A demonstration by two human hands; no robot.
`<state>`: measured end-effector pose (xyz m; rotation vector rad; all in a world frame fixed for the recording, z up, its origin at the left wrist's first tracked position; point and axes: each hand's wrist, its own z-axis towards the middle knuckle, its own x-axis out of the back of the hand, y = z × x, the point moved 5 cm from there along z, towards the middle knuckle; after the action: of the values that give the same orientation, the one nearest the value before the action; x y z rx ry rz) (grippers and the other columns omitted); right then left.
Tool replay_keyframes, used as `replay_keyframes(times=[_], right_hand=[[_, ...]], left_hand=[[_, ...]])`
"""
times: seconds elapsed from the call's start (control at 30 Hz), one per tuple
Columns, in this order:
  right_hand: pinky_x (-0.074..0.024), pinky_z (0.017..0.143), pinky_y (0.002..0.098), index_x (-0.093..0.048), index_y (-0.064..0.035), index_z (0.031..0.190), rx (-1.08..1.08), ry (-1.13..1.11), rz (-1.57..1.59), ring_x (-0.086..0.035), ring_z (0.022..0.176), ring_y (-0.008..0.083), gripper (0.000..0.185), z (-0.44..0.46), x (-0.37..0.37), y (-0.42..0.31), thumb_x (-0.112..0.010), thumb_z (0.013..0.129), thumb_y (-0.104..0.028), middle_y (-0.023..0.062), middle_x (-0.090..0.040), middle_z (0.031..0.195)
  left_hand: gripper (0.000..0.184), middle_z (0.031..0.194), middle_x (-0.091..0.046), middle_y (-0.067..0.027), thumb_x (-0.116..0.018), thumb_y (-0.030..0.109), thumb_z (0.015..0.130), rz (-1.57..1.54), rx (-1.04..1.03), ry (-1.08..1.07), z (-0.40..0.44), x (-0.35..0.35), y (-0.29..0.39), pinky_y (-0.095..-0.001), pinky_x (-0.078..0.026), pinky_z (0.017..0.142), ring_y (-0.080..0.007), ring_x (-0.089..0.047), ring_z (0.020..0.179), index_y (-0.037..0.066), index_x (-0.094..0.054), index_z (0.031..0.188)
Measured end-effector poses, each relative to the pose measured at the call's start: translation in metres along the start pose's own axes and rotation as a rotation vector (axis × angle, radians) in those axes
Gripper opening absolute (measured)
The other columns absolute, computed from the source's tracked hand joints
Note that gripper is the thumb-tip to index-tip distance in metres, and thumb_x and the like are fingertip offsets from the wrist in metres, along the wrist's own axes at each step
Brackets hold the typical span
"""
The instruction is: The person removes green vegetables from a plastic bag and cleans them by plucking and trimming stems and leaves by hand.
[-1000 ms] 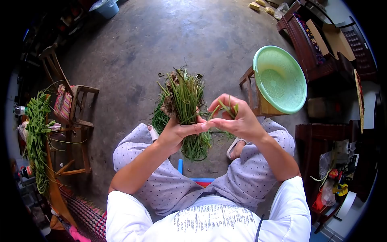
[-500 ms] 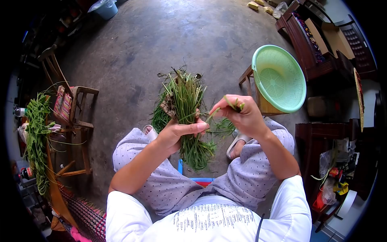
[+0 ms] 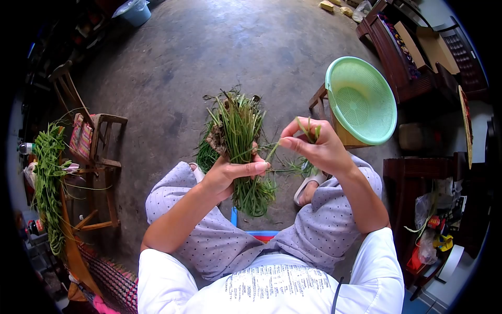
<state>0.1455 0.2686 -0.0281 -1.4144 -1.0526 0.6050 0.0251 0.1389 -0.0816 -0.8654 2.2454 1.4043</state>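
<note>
My left hand (image 3: 227,174) is wrapped round a bunch of long thin greens (image 3: 239,128), its thumb lying across the front. The bunch stands upright between my knees, with brownish, withered ends at the top and leafy tips hanging below. To its right, my right hand (image 3: 320,149) pinches a thin green stalk (image 3: 272,152) that reaches toward my left thumb. Several short green pieces (image 3: 312,131) stick up from the curled fingers of that hand. More greens (image 3: 206,149) lie on the floor behind the bunch, partly hidden by it.
A pale green plastic colander (image 3: 361,99) stands on a wooden stool (image 3: 351,139) to the right. Left are a wooden chair (image 3: 99,125) and a heap of greens (image 3: 48,183) on a wooden surface. Dark furniture lines the right side; a blue bucket (image 3: 137,14) stands at the far left.
My right hand has moved slightly up and to the right, drawing its pinch away from my left thumb. The left hand keeps its hold on the bunch, which has shifted only a little.
</note>
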Motion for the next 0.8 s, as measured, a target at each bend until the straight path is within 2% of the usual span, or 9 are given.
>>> replay_keyframes(times=[0.13, 0.23, 0.3, 0.37, 0.4, 0.43, 0.5, 0.63, 0.8], right_hand=[[-0.0376, 0.055, 0.0188, -0.061, -0.0008, 0.083, 0.055, 0.179, 0.266, -0.049, 0.066, 0.0019, 0.015, 0.0, 0.011, -0.006, -0.063, 0.086, -0.016, -0.0026, -0.056, 0.069], [-0.0394, 0.057, 0.0195, -0.059, -0.0002, 0.08, 0.041, 0.173, 0.208, -0.052, 0.069, 0.003, 0.018, -0.002, 0.014, -0.011, -0.061, 0.087, -0.017, -0.0009, -0.058, 0.071], [-0.038, 0.055, 0.0218, -0.059, -0.0005, 0.08, 0.107, 0.163, 0.093, -0.048, 0.065, 0.0037, 0.019, 0.0, 0.015, 0.002, -0.06, 0.088, -0.018, -0.0009, -0.055, 0.068], [-0.0282, 0.049, 0.0161, -0.059, -0.0028, 0.085, 0.324, 0.193, -0.292, -0.037, 0.058, -0.0004, 0.017, -0.001, 0.013, -0.006, -0.056, 0.091, -0.019, -0.0056, -0.046, 0.067], [-0.0273, 0.049, 0.0162, -0.058, -0.0028, 0.086, 0.182, 0.189, -0.146, -0.034, 0.058, -0.001, 0.014, -0.002, 0.009, -0.002, -0.057, 0.09, -0.016, -0.0069, -0.04, 0.067], [-0.0273, 0.049, 0.0162, -0.058, -0.0028, 0.086, 0.182, 0.187, -0.146, -0.034, 0.058, -0.001, 0.014, -0.003, 0.005, -0.006, -0.057, 0.09, -0.016, -0.0069, -0.04, 0.067], [-0.0279, 0.046, 0.0215, -0.058, -0.0019, 0.081, 0.073, 0.164, 0.137, -0.034, 0.053, 0.0014, 0.013, -0.003, -0.002, -0.007, -0.061, 0.086, -0.014, -0.0045, -0.046, 0.061], [-0.0283, 0.045, 0.0188, -0.06, -0.0015, 0.08, 0.017, 0.112, -0.007, -0.037, 0.055, -0.0007, 0.011, -0.001, -0.012, -0.003, -0.064, 0.084, -0.011, -0.0038, -0.052, 0.063], [-0.0363, 0.048, 0.0223, -0.059, 0.0003, 0.076, 0.186, 0.225, -0.055, -0.045, 0.055, 0.0045, 0.011, 0.0, -0.013, -0.002, -0.064, 0.083, -0.008, 0.0022, -0.055, 0.062]], left_hand=[[0.041, 0.082, -0.06, -0.0038, -0.075, 0.008, 0.072, -0.009, -0.001, -0.018, -0.001, -0.001, -0.002, -0.0269, -0.047, 0.068, -0.0137, -0.06, 0.075, 0.006, -0.048, 0.103], [0.041, 0.082, -0.06, -0.0037, -0.074, 0.008, 0.072, -0.001, -0.005, 0.0, 0.0, 0.002, -0.002, -0.0272, -0.047, 0.068, -0.0137, -0.06, 0.076, 0.006, -0.048, 0.103], [0.04, 0.082, -0.06, -0.0036, -0.074, 0.008, 0.072, 0.012, -0.026, 0.007, -0.001, 0.001, 0.0, -0.0267, -0.047, 0.068, -0.0132, -0.06, 0.076, 0.006, -0.048, 0.103], [0.04, 0.082, -0.06, -0.0035, -0.074, 0.007, 0.072, 0.023, -0.046, 0.015, -0.001, 0.001, 0.0, -0.0263, -0.047, 0.068, -0.0128, -0.06, 0.076, 0.006, -0.048, 0.103], [0.04, 0.082, -0.059, -0.0037, -0.073, 0.006, 0.072, 0.041, -0.061, 0.028, 0.0, 0.003, -0.001, -0.027, -0.047, 0.068, -0.0133, -0.059, 0.076, 0.006, -0.048, 0.103], [0.041, 0.082, -0.058, -0.004, -0.073, 0.005, 0.072, 0.06, -0.075, 0.041, 0.001, 0.004, -0.002, -0.0277, -0.046, 0.068, -0.0138, -0.058, 0.076, 0.007, -0.047, 0.104], [0.04, 0.082, -0.059, -0.0033, -0.074, 0.006, 0.072, 0.056, -0.092, 0.044, 0.001, 0.005, -0.002, -0.0256, -0.047, 0.069, -0.0121, -0.059, 0.077, 0.006, -0.049, 0.102], [0.038, 0.083, -0.06, -0.0025, -0.075, 0.006, 0.071, 0.096, -0.113, 0.056, 0.001, 0.006, -0.001, -0.0234, -0.047, 0.069, -0.0102, -0.059, 0.078, 0.006, -0.05, 0.101], [0.04, 0.083, -0.06, -0.0027, -0.075, 0.006, 0.071, 0.102, -0.126, 0.076, 0.002, 0.006, -0.001, -0.0236, -0.047, 0.069, -0.0102, -0.058, 0.078, 0.006, -0.05, 0.101]])
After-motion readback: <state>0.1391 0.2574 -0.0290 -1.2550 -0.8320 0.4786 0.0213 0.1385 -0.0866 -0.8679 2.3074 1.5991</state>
